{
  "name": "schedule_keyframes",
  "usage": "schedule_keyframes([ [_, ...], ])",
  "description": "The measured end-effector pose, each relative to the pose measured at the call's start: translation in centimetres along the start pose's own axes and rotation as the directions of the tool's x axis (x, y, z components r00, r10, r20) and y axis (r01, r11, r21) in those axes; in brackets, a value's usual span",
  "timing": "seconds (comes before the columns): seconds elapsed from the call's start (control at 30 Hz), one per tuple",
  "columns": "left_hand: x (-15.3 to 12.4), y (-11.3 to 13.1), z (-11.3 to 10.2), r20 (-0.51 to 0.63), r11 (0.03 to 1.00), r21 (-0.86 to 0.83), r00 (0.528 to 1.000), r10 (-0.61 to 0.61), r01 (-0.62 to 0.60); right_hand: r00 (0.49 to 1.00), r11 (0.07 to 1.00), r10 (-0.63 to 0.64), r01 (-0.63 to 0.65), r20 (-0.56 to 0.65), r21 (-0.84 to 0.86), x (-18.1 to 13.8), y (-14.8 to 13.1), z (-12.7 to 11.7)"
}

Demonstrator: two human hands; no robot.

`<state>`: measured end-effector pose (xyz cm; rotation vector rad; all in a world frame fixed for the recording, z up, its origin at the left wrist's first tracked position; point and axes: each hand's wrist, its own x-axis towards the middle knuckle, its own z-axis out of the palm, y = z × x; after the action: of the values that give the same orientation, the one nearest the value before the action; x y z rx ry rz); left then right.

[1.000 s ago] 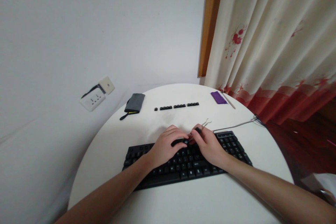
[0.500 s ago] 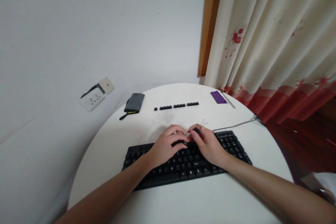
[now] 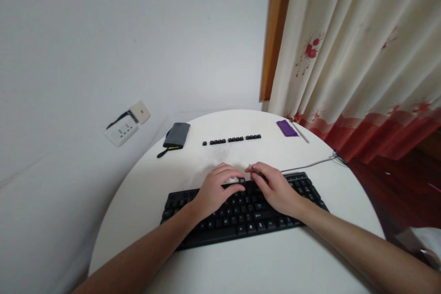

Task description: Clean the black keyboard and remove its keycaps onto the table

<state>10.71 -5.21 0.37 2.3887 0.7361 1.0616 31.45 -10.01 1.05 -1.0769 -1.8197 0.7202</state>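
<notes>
A black keyboard (image 3: 220, 237) lies slightly slanted on the white round table (image 3: 268, 262). Over its upper middle, my left hand (image 3: 217, 189) pinches a black keycap (image 3: 242, 180) between thumb and fingertips. Close by on the right, my right hand (image 3: 274, 186) is closed around a wire keycap puller (image 3: 261, 174); its dark handle shows between the fingers and its thin wires point left. The two hands are a short gap apart. Behind them, loose black keycaps (image 3: 235, 139) stand in a row split into small groups, with a single one at the left end.
A grey pouch (image 3: 177, 135) with a strap lies at the back left. At the back right are a purple cloth (image 3: 287, 128) and a thin pale stick (image 3: 299, 131). The keyboard cable (image 3: 310, 165) runs right, off the table edge. A wall socket (image 3: 121, 130) is at left.
My right hand has turned the keycap puller, so its wires swing from pointing up and right to pointing left. The keycap in my left hand now shows more clearly.
</notes>
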Motion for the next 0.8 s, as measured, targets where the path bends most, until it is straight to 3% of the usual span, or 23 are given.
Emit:
schedule_keyframes([
  [0.13, 0.1, 0.0, 0.0, -0.03, 1.0, 0.003, 0.999, 0.018, -0.017, 0.995, 0.996, -0.073, 0.075, 0.07, -0.038, -0.2, -0.1, 0.2],
  [0.3, 0.1, -0.1, 0.0, -0.032, 0.999, -0.011, 0.998, 0.046, -0.047, 0.992, 0.994, -0.1, 0.103, 0.075, -0.031, -0.2, 0.1, 0.3],
  [0.53, -0.1, 0.0, -0.1, -0.022, 0.999, 0.009, 0.999, -0.039, 0.039, 0.995, 0.994, -0.075, 0.08, 0.062, -0.078, -0.1, 0.1, 0.2],
  [0.67, -0.1, 0.3, -0.3, -0.022, 0.995, -0.006, 0.994, -0.104, 0.103, 0.995, 0.99, -0.098, 0.094, -0.031, -0.107, 0.7, 0.1, -1.4],
  [0.8, -0.2, 0.4, -0.3, -0.012, 0.992, -0.037, 0.992, -0.125, 0.125, 0.956, 0.975, -0.074, 0.01, -0.285, -0.22, 2.9, 1.4, -5.3],
])
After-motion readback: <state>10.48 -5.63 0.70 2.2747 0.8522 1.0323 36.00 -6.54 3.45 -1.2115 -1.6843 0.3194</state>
